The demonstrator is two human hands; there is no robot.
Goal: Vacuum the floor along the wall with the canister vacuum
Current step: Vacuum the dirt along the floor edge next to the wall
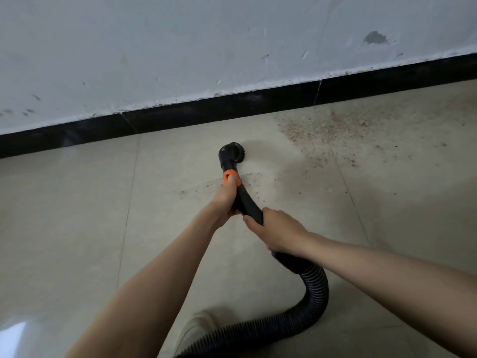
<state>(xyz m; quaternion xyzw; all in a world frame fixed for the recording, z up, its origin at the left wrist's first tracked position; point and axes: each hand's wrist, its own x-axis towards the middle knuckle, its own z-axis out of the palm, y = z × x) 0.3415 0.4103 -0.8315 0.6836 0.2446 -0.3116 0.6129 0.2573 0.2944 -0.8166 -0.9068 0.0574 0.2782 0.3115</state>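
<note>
Head view shows one black vacuum wand (247, 201) with an orange collar (230, 178), one round nozzle (233, 151) resting on the tiled floor (77, 215) near the black baseboard (206, 109), and one ribbed hose (316, 288) curling back past a shoe (196, 329). Two hands hold it: the left hand (224, 200) grips just below the collar, the right hand (276, 232) wraps the wand's rear end. Its long axis runs away from the person toward the wall (180, 47), with one patch of reddish grit (325, 127) to the nozzle's right.
</note>
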